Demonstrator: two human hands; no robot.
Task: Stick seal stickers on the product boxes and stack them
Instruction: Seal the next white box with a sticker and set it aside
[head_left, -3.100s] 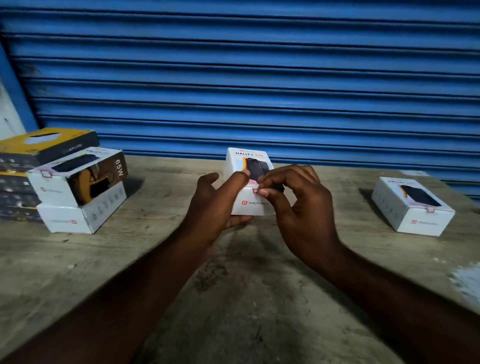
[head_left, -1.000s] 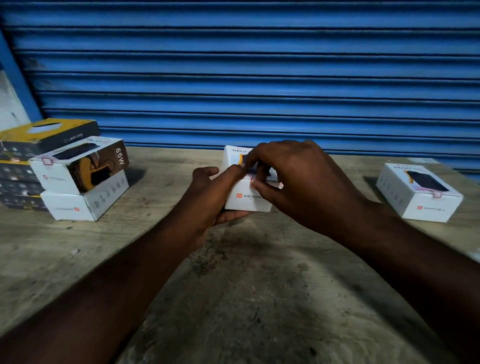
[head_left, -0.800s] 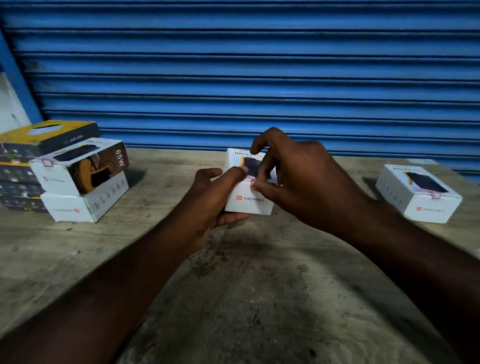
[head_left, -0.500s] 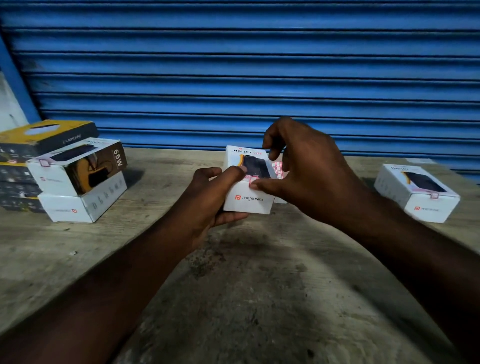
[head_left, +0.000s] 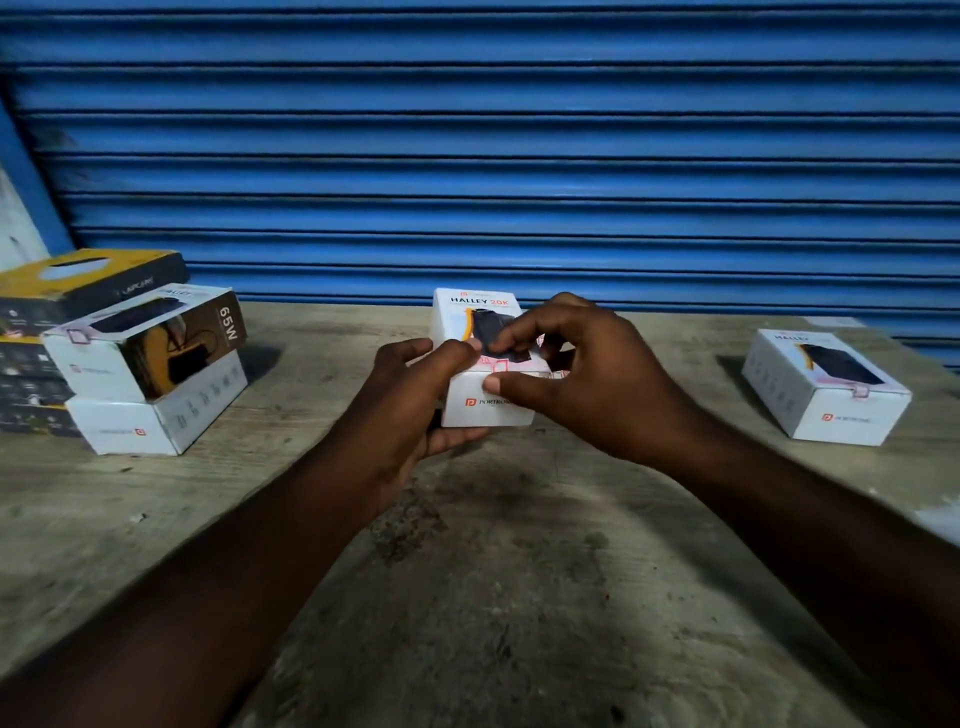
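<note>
A white product box (head_left: 470, 317) marked "HALLEY 20K" is held just above the wooden table (head_left: 493, 571) at the centre. My left hand (head_left: 415, 395) grips its left side and underside. My right hand (head_left: 582, 374) reaches over its top front edge, thumb pressed on the front face and fingers curled over the top. A pale seal sticker with red print (head_left: 501, 366) lies across that top front edge between my fingers. A second white box (head_left: 826, 387), with a sticker on its front edge, lies on the table at the right.
At the left stand two stacked white boxes (head_left: 150, 364), the upper one marked "65W", beside a pile of yellow and dark boxes (head_left: 62, 291). A blue roller shutter (head_left: 493, 156) closes off the back of the table.
My right hand's fingers, lifted off the box top half a second ago, have come down and curled over the top front edge again. My left hand keeps its hold.
</note>
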